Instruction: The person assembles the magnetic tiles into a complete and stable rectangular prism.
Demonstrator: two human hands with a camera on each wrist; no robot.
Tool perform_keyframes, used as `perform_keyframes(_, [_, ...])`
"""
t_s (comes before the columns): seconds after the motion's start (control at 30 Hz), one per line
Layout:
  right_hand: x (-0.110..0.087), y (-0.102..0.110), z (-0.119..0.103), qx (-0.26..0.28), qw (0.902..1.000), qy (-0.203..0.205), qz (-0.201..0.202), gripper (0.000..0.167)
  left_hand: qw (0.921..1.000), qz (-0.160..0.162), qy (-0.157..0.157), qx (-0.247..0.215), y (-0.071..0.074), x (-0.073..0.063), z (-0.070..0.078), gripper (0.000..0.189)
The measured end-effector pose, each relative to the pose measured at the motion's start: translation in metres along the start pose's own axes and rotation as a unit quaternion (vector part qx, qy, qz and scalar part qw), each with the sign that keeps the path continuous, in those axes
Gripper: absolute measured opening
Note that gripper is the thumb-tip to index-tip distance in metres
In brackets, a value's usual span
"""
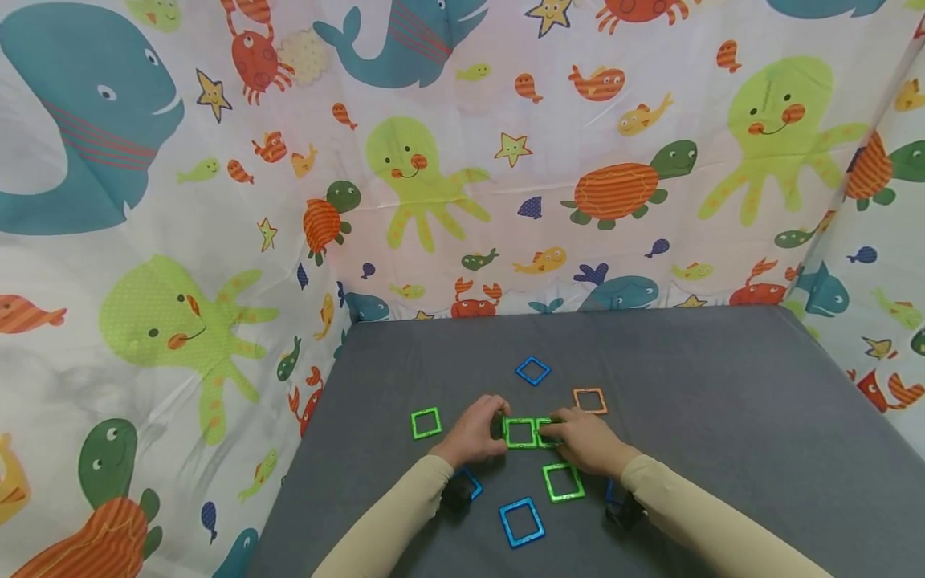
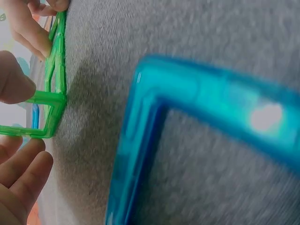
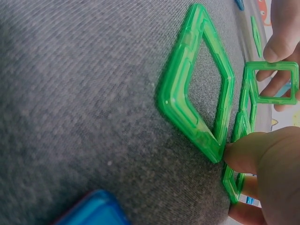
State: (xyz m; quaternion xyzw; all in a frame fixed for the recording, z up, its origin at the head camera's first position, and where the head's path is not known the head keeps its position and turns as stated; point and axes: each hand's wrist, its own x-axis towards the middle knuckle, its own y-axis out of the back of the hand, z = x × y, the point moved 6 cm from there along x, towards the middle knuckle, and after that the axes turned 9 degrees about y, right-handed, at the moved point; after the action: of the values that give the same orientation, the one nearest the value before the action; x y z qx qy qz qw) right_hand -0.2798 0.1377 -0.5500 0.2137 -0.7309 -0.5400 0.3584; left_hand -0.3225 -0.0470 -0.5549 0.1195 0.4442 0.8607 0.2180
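My left hand point(image 1: 473, 433) pinches a green square magnetic tile point(image 3: 276, 100) between thumb and fingers. That tile stands upright at the left end of two green squares lying flat, edge to edge. Of the flat pair, the left square point(image 1: 520, 420) shows fully in the head view. My right hand point(image 1: 592, 441) grips the right square, thumb on the near side and fingers on the far side, partly covering it. Close in front of the right hand lies a loose green square point(image 1: 568, 498). A blue square point(image 2: 124, 140) looms large in the left wrist view.
On the grey table, an orange square point(image 1: 588, 390) and a blue one point(image 1: 524, 377) lie beyond the hands. Another green square point(image 1: 428, 435) is at left, a blue square point(image 1: 528, 540) in front. Blue pieces show beneath both wrists. Sea-animal printed curtains point(image 1: 433, 193) stand behind and at the sides.
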Motion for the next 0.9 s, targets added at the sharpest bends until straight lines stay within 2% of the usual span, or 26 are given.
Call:
perform_keyframes(0.1, [-0.001, -0.001, 0.0, 0.002, 1.0, -0.001, 0.0, 0.035, 0.9996, 0.003, 0.011, -0.027, -0.003, -0.002, -0.002, 0.043])
perform_keyframes(0.23, [-0.001, -0.001, 0.0, -0.001, 1.0, -0.001, -0.002, 0.035, 0.9936, 0.006, 0.046, -0.104, -0.006, -0.007, -0.004, 0.039])
perform_keyframes(0.37, [-0.001, 0.0, 0.0, -0.004, 1.0, -0.001, -0.004, 0.036, 0.978, 0.022, 0.086, -0.189, -0.01, -0.011, -0.006, 0.031])
perform_keyframes(0.47, [-0.002, -0.001, 0.0, -0.002, 1.0, -0.004, -0.005, 0.036, 0.966, 0.038, 0.105, -0.233, -0.013, -0.013, -0.008, 0.028])
perform_keyframes(0.63, [-0.001, -0.002, 0.001, 0.001, 1.0, -0.006, -0.004, 0.035, 0.951, 0.061, 0.128, -0.275, -0.014, -0.016, -0.01, 0.03])
perform_keyframes(0.9, [-0.001, -0.003, 0.003, -0.003, 0.9999, -0.01, -0.007, 0.036, 0.9373, 0.086, 0.144, -0.305, -0.016, -0.018, -0.012, 0.029])
